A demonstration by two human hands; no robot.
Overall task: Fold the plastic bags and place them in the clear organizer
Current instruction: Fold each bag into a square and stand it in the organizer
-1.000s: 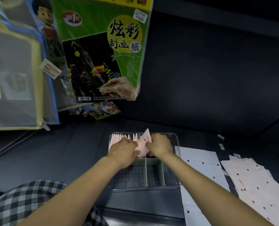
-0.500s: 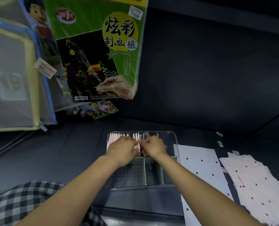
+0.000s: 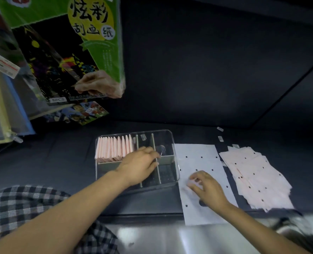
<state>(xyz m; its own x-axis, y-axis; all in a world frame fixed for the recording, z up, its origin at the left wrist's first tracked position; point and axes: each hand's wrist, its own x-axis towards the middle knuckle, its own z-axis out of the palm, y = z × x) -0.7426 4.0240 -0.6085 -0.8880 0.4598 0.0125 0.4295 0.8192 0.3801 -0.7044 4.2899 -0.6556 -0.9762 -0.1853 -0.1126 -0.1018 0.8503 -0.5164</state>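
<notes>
Left hand [image 3: 140,165] rested over clear organizer [image 3: 171,142], fingers loosely curled, empty. Folded pink bags [image 3: 114,149] stood upright in its far-left compartment. Right hand [image 3: 207,187] lay on flat dotted bag [image 3: 196,154], fingers spread. Loose bag pile [image 3: 258,176] lay right on worktop.

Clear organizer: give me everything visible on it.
The clear organizer is a transparent plastic tray with rounded corners and grey dividers, lying flat on the dark surface. Its far-left compartment holds a row of folded pink bags standing on edge. The left hand reaches over its middle; a white sheet lies along its right side.
</notes>
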